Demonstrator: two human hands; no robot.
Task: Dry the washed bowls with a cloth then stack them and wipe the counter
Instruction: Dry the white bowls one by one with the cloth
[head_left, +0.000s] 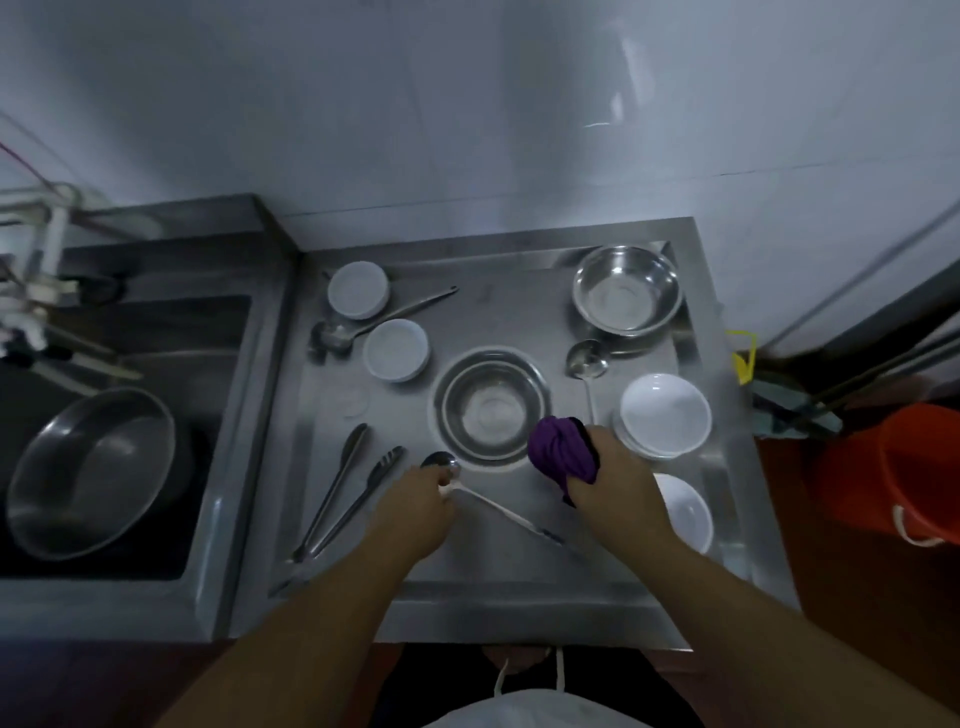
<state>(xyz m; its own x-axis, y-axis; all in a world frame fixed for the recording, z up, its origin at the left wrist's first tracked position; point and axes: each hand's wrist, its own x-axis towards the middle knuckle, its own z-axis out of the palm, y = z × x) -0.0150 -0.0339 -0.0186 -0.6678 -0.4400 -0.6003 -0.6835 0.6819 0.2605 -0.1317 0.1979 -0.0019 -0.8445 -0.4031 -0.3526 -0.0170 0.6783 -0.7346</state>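
My right hand (615, 475) grips a bunched purple cloth (561, 449) just right of a steel bowl (491, 405) in the middle of the steel counter (519, 587). My left hand (421, 506) holds a long steel ladle (498, 509) near its scoop, low over the counter in front of that bowl. White bowls stand upright at the right (665, 413) and front right (688, 512). Two more white bowls (358, 288) (397, 349) lie upside down at the back left. A larger steel bowl (627, 288) sits at the back right.
Tongs (337, 493) lie at the counter's front left. Ladles rest at the back left (374, 322) and right of centre (587, 364). The sink (130, 338) on the left holds a big steel basin (93, 467). An orange bucket (893, 467) stands on the floor at right.
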